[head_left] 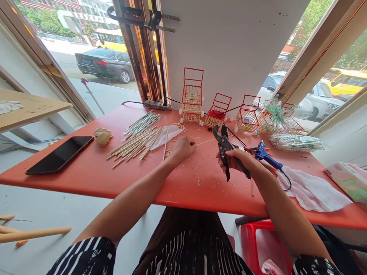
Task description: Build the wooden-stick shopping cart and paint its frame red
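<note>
Pinched in my left hand (182,149) is a thin wooden stick (205,142) that points right, low over the table. My right hand (239,159) is closed round black-handled cutters (224,142). Their handles are spread and the jaws are apart, off to the right of the stick's tip. Short cut pieces of stick (168,153) lie beside my left hand, partly hidden by it. Further left, a loose bundle of long wooden sticks (134,147) rests partly on a clear plastic bag (172,132). Wood crumbs are scattered on the red table (183,187).
Several small stick-built carts with red frames (192,95) line the back. A blue glue gun (265,154) and white cloth (311,189) lie right. Wrapped sticks (296,142) sit behind them. At left are a tablet (60,154), crumpled lump (102,136) and power strip (157,105).
</note>
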Demonstrator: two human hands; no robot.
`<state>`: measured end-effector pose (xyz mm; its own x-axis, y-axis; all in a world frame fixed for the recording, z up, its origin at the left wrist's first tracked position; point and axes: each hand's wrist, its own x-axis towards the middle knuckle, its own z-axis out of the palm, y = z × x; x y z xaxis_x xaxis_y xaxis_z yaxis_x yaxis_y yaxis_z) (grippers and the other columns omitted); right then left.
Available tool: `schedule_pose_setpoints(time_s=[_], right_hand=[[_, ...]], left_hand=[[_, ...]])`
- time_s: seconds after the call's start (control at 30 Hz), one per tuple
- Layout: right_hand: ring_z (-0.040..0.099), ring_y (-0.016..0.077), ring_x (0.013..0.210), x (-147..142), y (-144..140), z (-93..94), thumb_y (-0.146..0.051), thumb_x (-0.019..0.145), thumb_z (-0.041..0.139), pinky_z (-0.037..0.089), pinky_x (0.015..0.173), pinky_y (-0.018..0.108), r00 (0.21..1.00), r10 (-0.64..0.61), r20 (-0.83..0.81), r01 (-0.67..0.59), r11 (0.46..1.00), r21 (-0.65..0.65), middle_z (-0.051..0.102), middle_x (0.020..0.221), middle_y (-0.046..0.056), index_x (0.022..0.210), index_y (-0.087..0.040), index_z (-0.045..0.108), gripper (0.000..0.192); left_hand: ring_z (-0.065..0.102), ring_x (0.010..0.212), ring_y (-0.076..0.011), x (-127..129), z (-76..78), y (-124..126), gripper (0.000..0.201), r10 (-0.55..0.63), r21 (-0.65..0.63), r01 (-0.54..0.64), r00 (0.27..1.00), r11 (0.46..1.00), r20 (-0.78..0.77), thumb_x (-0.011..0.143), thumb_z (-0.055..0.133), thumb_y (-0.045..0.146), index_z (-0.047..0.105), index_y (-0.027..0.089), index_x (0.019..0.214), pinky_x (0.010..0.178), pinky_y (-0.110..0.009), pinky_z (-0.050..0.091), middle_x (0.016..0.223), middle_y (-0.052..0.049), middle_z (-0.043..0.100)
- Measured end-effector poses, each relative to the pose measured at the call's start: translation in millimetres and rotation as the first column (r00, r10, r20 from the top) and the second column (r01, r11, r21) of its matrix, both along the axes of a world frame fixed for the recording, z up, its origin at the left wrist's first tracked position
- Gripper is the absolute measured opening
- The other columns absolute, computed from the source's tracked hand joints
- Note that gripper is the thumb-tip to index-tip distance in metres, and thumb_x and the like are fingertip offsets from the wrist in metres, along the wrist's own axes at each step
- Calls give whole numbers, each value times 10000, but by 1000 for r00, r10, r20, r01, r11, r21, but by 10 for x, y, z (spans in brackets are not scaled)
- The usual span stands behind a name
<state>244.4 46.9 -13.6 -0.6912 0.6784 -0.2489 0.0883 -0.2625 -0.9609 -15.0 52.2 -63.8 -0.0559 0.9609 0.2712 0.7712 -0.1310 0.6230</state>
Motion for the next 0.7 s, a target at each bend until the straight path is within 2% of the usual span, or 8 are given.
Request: schedule_pose_setpoints(time_s=[0.07,0.13,0.27,0.33,0.4,0.47,0.53,0.7], right_hand=[[659,177,666,2,-4,-9,-354,810,663,577,676,341,1000,7,14,-7,1000,-7,721,801,73,968,-158,659,252],[677,181,678,-1,-13,-21,-354,821,664,585,690,346,999,11,45,-12,1000,2,736,828,85,973,-154,667,251],[700,185,684,-1,-18,-20,-354,835,673,598,702,348,993,12,117,-18,998,52,742,820,77,992,-144,689,262],[705,179,672,-7,-8,0,-339,838,667,598,687,329,986,-8,168,-11,994,108,739,802,63,984,-147,697,243],[706,177,652,-29,2,26,-310,839,653,594,657,311,969,-48,243,4,984,181,738,784,53,962,-155,699,203],[702,177,633,-70,1,50,-279,844,632,588,627,300,944,-88,319,6,968,249,733,768,46,951,-161,698,173],[695,175,618,-123,-13,69,-256,847,618,581,604,294,920,-111,376,-10,952,305,723,754,40,946,-166,694,155],[692,170,631,-227,-65,89,-261,876,608,560,575,276,884,-137,447,-71,906,417,729,773,45,950,-179,690,138]], left_hand=[[650,746,-195,2,36,1,150,-5,4,5,988,1000,156,835,663,190,763,163,727,687,-293,418,734,-48,732],[598,644,-151,8,87,-4,149,-23,-31,38,924,999,383,829,672,211,727,169,696,632,-269,420,652,-12,665],[491,518,-95,22,211,-49,144,-48,-79,168,638,983,769,799,679,250,694,163,686,527,-241,375,589,8,585],[478,510,-87,22,271,-82,138,-55,-70,224,505,972,861,766,699,274,704,154,698,510,-239,359,588,-1,588],[489,516,-86,20,319,-114,168,-68,-55,271,426,961,902,728,733,311,725,143,717,509,-242,362,600,-9,601],[498,515,-86,23,347,-139,219,-112,-16,310,390,950,914,691,776,347,739,135,731,504,-246,355,602,-10,608],[489,491,-84,35,351,-154,251,-167,27,341,387,940,907,658,811,363,742,131,722,485,-251,323,580,-5,601],[474,459,-87,76,310,-162,240,-203,27,376,439,926,875,688,802,366,741,134,679,465,-264,295,546,-12,599]])
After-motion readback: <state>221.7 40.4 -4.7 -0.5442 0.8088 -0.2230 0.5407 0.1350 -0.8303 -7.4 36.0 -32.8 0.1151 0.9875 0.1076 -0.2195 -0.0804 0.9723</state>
